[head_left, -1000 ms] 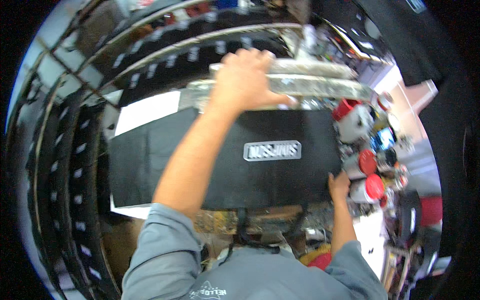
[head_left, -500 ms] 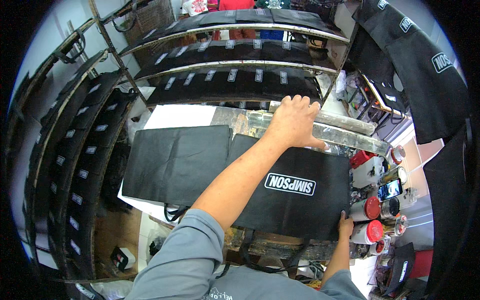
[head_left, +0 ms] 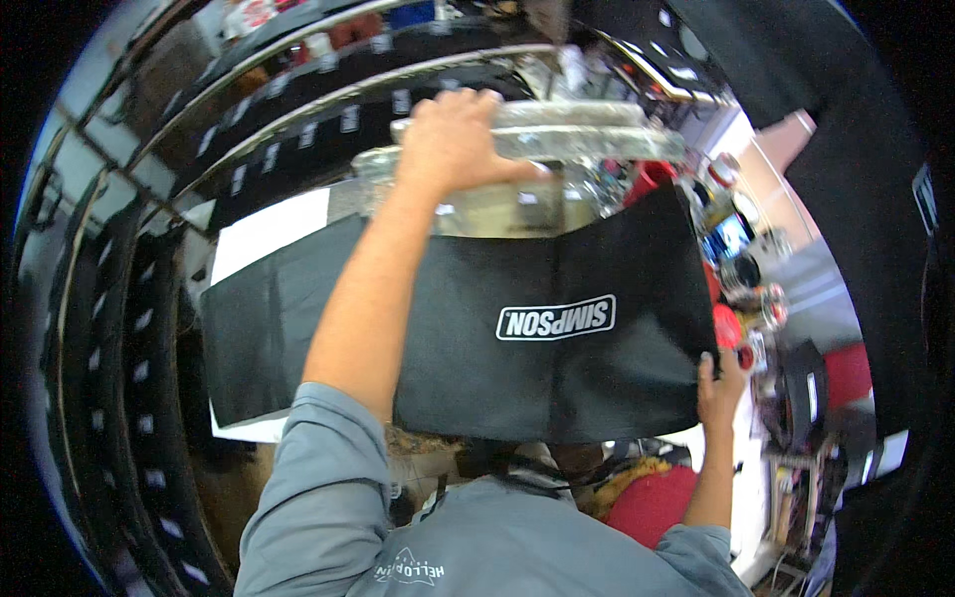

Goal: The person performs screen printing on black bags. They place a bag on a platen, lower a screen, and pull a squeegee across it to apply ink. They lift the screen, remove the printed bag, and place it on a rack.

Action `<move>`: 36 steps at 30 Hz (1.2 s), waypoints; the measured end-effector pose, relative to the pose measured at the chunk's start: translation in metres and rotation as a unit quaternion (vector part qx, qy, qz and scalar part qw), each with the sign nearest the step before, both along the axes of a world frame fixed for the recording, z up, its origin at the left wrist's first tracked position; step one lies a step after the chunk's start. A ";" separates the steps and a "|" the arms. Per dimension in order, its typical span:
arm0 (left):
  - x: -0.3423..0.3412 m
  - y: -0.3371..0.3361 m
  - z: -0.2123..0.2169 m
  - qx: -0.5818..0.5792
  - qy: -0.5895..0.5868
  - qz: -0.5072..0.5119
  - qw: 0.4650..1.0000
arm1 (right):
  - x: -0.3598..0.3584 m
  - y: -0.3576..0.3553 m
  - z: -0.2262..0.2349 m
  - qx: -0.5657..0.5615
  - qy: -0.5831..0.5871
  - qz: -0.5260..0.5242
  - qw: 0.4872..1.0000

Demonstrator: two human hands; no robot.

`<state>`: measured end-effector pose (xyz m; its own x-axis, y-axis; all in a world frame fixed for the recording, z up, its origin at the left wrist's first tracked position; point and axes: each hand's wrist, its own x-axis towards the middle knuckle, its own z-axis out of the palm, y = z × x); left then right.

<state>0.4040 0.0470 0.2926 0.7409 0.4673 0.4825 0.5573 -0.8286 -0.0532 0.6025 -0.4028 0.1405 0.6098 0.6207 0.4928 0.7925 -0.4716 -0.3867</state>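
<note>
A black fabric bag with a white printed logo lies across the table. Its right part is raised and bowed, and my right hand pinches its right edge near the lower corner. Another black fabric piece lies flat at the left; my left forearm hides where the two meet. Beyond the bag's far edge, my left hand rests at the clear-wrapped bars, its thumb stretched out to the right and its fingers bent over the far side. Those fingertips are partly hidden.
Racks of black bags stand ahead and more bag racks at the left. Jars, a red-lidded tub and a lit phone sit close by the table's right side. Black fabric hangs at the right.
My right hand has lifted the bag's right side off the table, and the fabric now bows. My left hand stays by the bars. The whole view has turned to the right.
</note>
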 end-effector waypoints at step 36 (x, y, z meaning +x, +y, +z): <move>-0.012 -0.034 -0.016 0.017 0.034 0.006 0.999 | -0.068 -0.527 -0.190 -0.282 0.105 -0.608 0.735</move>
